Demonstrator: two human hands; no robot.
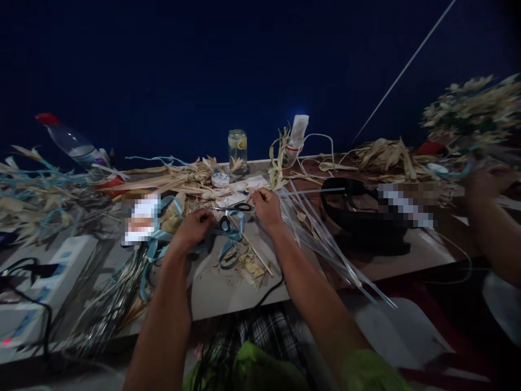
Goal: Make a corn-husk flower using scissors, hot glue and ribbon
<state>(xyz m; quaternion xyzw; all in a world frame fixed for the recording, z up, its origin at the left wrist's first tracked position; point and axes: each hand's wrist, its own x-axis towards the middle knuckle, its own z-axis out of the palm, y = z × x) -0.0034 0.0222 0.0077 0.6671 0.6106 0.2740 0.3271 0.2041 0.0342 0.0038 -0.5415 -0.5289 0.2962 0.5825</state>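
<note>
My left hand (pixel 194 228) is closed, its fingers pressed together beside the scissors and the light blue ribbon (pixel 228 254); what it holds is too small to make out. Fingertips pinched, my right hand (pixel 265 206) is over the white paper, just right of the scissors; whatever lies between them cannot be made out. The scissors (pixel 224 221) have dark handles and lie between my hands. Below them are a thin stick (pixel 258 255) and dry husk scraps (pixel 251 267).
A glass jar (pixel 237 152) and a white cup (pixel 290 155) stand behind. Clear strips (pixel 321 239) and a black headband-like object (pixel 358 217) lie right. Thin wires (pixel 118 298) and a power strip (pixel 61 282) are left. Another person's arm (pixel 494 228) reaches in at far right.
</note>
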